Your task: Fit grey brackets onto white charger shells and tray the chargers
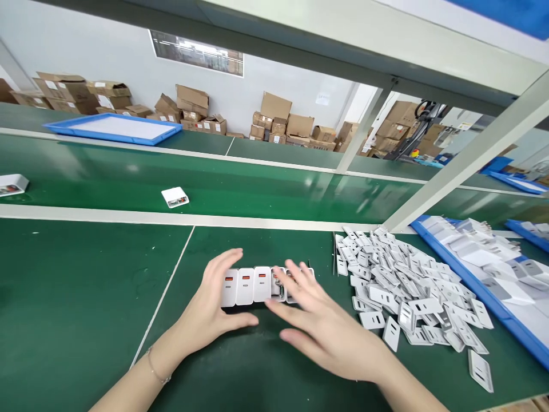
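A row of white charger housings (245,286) stands on the green work surface between my hands. The left three have front plates with an orange port and a smaller slot. Farther right, one housing (278,286) shows bare inner parts, and those beyond it are mostly covered by my fingers. My left hand (217,303) curves around the row's left end, thumb and fingers apart. Over the right end, my right hand (315,320) hovers with spread fingers; whether a fingertip touches a housing is unclear. Many loose white face plates (403,286) lie heaped to the right.
A blue-rimmed tray (484,292) of white housings stands at the far right. One open housing (175,197) sits on the green strip behind, another (12,185) at far left. A slanted white post (467,151) rises behind the heap. Cardboard boxes (193,100) line the wall.
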The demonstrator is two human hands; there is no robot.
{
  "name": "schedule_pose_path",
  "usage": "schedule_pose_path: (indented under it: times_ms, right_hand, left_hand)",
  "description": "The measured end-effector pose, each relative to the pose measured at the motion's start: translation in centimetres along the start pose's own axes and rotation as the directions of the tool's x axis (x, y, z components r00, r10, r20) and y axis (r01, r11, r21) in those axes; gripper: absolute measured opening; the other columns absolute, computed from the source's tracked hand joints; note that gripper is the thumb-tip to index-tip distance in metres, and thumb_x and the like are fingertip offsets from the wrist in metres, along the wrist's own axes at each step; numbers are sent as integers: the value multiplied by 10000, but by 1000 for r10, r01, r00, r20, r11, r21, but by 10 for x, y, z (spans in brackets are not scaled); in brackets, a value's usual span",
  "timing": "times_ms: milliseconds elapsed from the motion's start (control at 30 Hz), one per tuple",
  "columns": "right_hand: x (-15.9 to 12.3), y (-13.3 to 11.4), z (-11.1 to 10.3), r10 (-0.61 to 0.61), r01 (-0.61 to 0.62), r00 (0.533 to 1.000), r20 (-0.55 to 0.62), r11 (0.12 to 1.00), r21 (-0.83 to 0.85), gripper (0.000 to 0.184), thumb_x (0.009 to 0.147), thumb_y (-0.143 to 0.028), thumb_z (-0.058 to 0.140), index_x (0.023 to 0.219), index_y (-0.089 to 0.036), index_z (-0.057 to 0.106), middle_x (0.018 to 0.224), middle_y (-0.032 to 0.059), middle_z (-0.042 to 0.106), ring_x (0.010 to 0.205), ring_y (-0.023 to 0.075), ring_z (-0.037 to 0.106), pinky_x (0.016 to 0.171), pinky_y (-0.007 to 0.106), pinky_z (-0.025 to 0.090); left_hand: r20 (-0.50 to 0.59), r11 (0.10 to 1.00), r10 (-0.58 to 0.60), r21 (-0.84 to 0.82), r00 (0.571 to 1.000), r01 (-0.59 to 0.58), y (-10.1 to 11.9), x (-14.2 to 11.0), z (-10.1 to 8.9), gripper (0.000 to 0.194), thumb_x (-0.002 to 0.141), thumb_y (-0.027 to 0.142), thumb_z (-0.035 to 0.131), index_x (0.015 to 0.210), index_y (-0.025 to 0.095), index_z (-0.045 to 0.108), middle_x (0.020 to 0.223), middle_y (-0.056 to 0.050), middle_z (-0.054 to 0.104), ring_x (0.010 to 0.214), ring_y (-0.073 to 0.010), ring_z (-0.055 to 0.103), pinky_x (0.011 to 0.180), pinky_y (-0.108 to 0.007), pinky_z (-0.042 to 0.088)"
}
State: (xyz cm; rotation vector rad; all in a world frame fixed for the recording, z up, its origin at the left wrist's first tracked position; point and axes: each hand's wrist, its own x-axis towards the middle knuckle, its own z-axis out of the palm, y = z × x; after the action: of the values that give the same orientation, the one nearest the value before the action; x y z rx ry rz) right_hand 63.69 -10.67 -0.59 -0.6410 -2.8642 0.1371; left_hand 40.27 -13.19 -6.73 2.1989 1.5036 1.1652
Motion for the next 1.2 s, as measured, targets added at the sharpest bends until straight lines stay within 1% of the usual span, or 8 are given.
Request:
schedule_pose_path:
  times_ms: [133,233,333,533,700,833,1067,1200]
  right_hand:
    - [-47,25,-33,205,-191,942,-265,978,79,235,972,-309,461,1048,-255,676,1328,44,575,1369,272,372,1077,538,378]
    - [-80,52,-53,458,-452,765,-452,882,129,337,924,-406,523,643,-232,592,870,50,703,1016,265,625,872,438,511]
    - [-103,75,-60,653,-671,647,-394,733,112,406,927,-503,425,679,-228,593,789,67,667,756,237,639,660,381,520]
    - [-111,97,-42,646,-653,754,-120,756,-34,396,944,-468,329,916,-220,636,1046,85,669,1019,274,604,873,462,495]
    - [-96,109,-29,614,-620,785,-90,776,-118,402,954,-405,311,1124,-200,612,1203,111,619,1171,290,542,982,493,455]
    - [-85,121,-18,578,-560,812,80,810,-172,502,914,-350,386,1362,-144,480,1397,141,492,1308,320,440,1042,525,418]
    - [-75,130,-10,608,-599,787,102,794,-107,513,889,-285,428,1366,-104,485,1417,188,455,1295,327,461,1039,505,428]
    - [-72,130,-12,612,-614,789,60,789,34,408,868,-205,421,1224,-146,612,1342,163,539,1161,306,585,998,491,465]
  left_hand:
    - [17,910,-307,-287,952,299,3,3,-1,490,876,486,555,1304,285,427,1377,-83,472,1242,-248,491,1027,-435,447]
    - [151,758,-466,-440,872,481,9,8,0,378,845,469,593,1158,267,533,1236,-55,577,1143,-226,564,973,-380,487]
    - [162,721,-464,-503,871,477,14,10,0,500,778,404,674,1231,301,487,1297,-41,543,1226,-219,510,1023,-357,450]
    - [191,635,-535,-552,823,540,13,14,1,350,822,526,588,1027,244,613,1169,-45,622,973,-210,626,783,-293,541]
    - [205,556,-584,-603,785,571,6,16,3,499,888,629,380,995,234,665,1162,-39,656,982,-229,639,804,-316,543]
    - [253,495,-591,-636,766,592,7,15,3,526,905,621,327,1037,225,647,1169,-52,659,991,-247,642,824,-365,543]
    - [212,592,-551,-583,807,557,15,15,0,411,868,595,483,1030,252,640,1085,-33,661,927,-213,639,773,-298,534]
    - [151,644,-542,-557,827,524,9,13,0,426,908,579,409,1070,253,631,1172,-44,638,1049,-240,610,832,-326,527]
